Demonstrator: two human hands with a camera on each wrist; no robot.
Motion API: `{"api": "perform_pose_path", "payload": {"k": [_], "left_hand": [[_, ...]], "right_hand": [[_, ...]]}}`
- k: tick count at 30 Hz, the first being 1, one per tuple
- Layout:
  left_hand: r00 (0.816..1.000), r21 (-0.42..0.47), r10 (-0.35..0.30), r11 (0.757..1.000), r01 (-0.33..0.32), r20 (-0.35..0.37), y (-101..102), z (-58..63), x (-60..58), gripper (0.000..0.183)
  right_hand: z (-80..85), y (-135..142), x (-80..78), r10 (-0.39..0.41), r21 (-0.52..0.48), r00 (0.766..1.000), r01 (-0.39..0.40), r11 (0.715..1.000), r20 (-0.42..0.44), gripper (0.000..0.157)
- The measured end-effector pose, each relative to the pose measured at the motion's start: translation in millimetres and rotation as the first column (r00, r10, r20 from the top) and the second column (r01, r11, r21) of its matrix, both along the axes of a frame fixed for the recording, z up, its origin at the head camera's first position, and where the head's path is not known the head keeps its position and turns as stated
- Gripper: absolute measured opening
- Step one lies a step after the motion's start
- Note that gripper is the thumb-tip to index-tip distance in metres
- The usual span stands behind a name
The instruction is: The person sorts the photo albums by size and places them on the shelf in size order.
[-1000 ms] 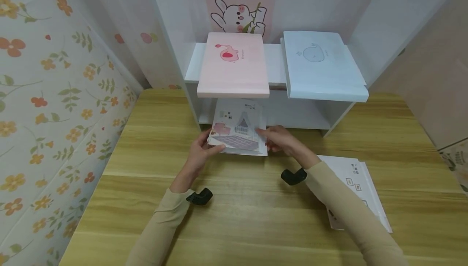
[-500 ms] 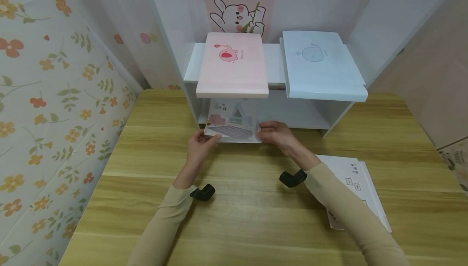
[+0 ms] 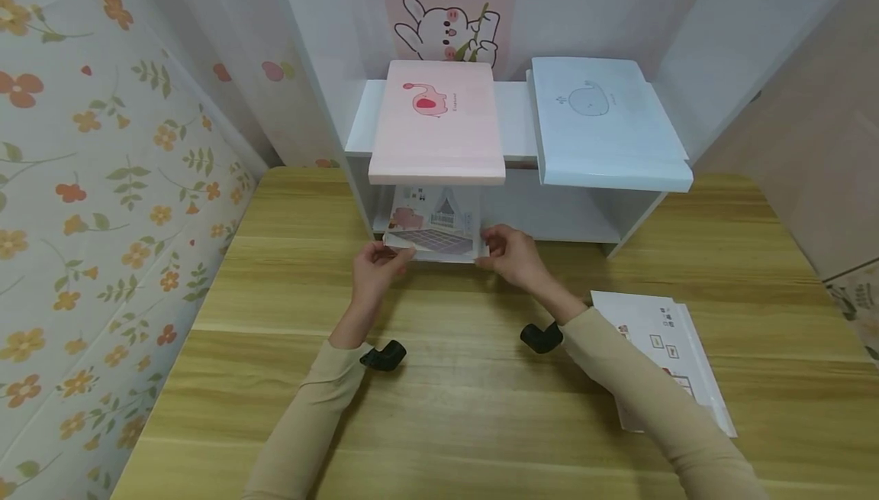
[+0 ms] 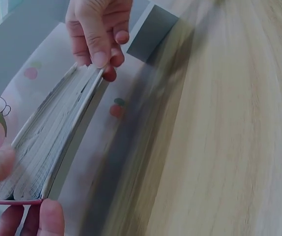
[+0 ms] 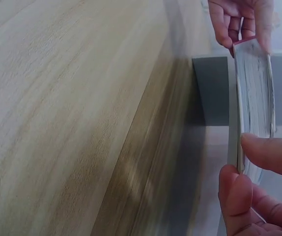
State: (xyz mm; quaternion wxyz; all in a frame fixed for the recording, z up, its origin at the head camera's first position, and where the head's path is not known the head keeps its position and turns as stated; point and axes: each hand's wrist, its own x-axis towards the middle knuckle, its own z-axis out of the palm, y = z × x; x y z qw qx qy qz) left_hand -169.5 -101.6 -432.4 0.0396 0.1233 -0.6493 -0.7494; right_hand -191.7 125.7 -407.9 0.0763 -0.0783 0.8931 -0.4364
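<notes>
Both left hand and right hand pinch a red-spined book between them, seemingly sliding it onto the lower shelf ahead, needing an even push next.

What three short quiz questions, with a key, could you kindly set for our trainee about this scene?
1. Multiple choice: what do the left grip and right grip hold between them?
A) a folded cloth
B) a paged book
C) a drinking mug
2. True or false: the pink elephant cover and the pale blue whale cover lie side by side on the upper shelf, with a gap between.
3. Fill in: in the head view, the white printed stack on the wooden table is partly hidden by the ____ arm.
Key: 1 B; 2 true; 3 right.
</notes>
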Motion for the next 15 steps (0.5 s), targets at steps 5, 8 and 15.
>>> {"api": "perform_pose_path", "payload": {"k": [5,8,15], "left_hand": [[1.0,-0.014,-0.006,1.0,0.006,-0.027,-1.1,0.5,-0.4,0.02],[1.0,-0.036,-0.008,0.999,0.007,-0.029,-2.5,0.2,-2.1,0.017],[1.0,-0.038,0.002,0.999,-0.002,-0.006,-3.9,-0.5,-9.3,0.015]], "right_hand": [[0.1,-0.4,-0.6,-0.004,0.0,1.0,0.004,1.0,-0.023,0.037],[-0.1,-1.0,-1.5,-0.015,-0.006,1.0,0.014,1.0,-0.026,0.035],[-1.5,-3.1,-5.2,-0.025,-0.004,0.998,0.024,1.0,-0.057,0.035]]}}
